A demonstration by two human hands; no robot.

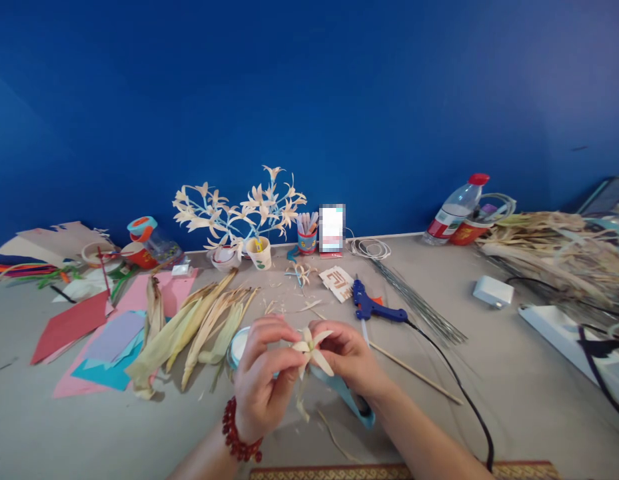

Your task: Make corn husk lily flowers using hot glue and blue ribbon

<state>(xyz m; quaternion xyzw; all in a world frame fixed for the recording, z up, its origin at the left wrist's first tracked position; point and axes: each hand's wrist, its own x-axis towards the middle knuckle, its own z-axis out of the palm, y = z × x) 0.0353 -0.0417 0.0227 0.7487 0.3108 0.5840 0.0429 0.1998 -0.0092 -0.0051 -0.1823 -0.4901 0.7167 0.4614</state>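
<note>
A pale corn-husk flower (312, 347) with pointed petals is held between my two hands, above the table near its front. My left hand (266, 373), with a red bead bracelet at the wrist, pinches a petal on the flower's left side. On the other side my right hand (346, 357) grips the flower, its fingertips partly hidden behind the petals. Below the hands lie blue-handled scissors (356, 403), mostly covered by the right hand. A round blue-and-white item (238, 345) shows partly behind my left hand.
A blue glue gun (374, 307) with a black cord lies right of centre, beside thin wires (424, 300). Dried corn husks (204, 327) and coloured paper (72, 323) spread out left. Finished husk flowers (259, 200) stand at the back. A power strip (569, 340) sits far right.
</note>
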